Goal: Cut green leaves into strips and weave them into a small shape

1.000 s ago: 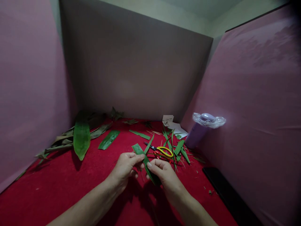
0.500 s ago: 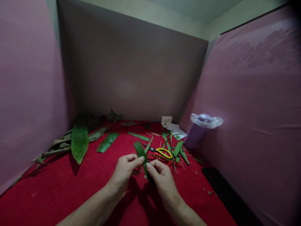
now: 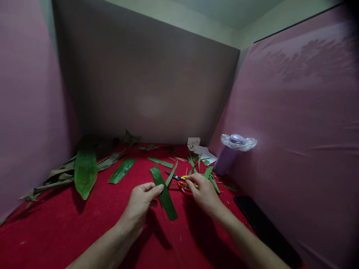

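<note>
Left hand [image 3: 141, 201] pinching a leaf strip [image 3: 168, 203] near six o'clock, right hand [image 3: 205, 192] curled over scissors [image 3: 176, 177] at the strip's two o'clock, cannot tell if gripping, purple bottle [image 3: 226, 161] at four o'clock.

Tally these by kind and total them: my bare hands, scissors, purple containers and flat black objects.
Bare hands: 2 (left hand, right hand)
Scissors: 1
Purple container: 1
Flat black object: 1
Total: 5
</note>
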### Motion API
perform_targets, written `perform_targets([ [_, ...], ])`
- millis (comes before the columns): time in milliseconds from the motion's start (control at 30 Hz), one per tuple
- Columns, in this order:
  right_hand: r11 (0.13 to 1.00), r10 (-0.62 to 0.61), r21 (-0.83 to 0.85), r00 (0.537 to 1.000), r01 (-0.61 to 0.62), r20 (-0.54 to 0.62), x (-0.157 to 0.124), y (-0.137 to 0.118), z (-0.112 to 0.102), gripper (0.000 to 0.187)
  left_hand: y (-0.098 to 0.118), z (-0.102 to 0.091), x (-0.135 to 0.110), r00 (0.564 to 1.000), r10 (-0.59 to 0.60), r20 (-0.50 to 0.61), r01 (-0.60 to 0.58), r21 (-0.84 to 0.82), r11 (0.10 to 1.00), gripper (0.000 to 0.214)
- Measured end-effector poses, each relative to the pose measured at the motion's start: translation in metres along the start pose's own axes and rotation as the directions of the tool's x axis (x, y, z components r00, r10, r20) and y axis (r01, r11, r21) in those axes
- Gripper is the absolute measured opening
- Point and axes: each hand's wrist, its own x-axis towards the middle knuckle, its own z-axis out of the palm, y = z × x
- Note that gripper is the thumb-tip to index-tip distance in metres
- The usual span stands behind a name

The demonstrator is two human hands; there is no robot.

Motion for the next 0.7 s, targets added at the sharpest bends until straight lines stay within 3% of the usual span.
perform_targets([
  [133,0.948,-0.021,-0.313,0.991,0.062,0.132,0.017,0.020,-0.016,0.003,0.000,-0.001,0.001,1.000,-0.010,0.000,0.010,0.001,1.000,0.023],
  [300,0.851,-0.021,-0.512,0.981,0.119,0.194,0.015,0.017,-0.007,0.015,0.000,0.000,0.001,1.000,-0.029,0.001,0.029,-0.010,1.000,0.025],
  [400,0.825,-0.017,-0.548,0.975,0.139,0.221,0.011,0.011,-0.007,0.020,0.000,-0.001,0.002,1.000,-0.021,0.000,0.021,-0.017,1.000,0.024],
  [500,0.839,-0.009,-0.512,0.946,0.183,0.323,0.008,0.008,-0.014,0.017,-0.001,-0.002,0.003,1.000,-0.025,0.016,0.026,-0.039,0.999,0.024],
  [600,0.865,0.004,-0.458,0.910,0.205,0.414,0.015,0.012,-0.025,0.031,-0.002,-0.003,0.004,0.999,-0.044,0.027,0.046,-0.067,0.997,0.024],
  [700,0.863,0.014,-0.475,0.933,0.170,0.359,0.028,0.021,-0.030,0.033,-0.003,-0.003,0.005,0.998,-0.051,0.025,0.053,-0.064,0.997,0.024],
])
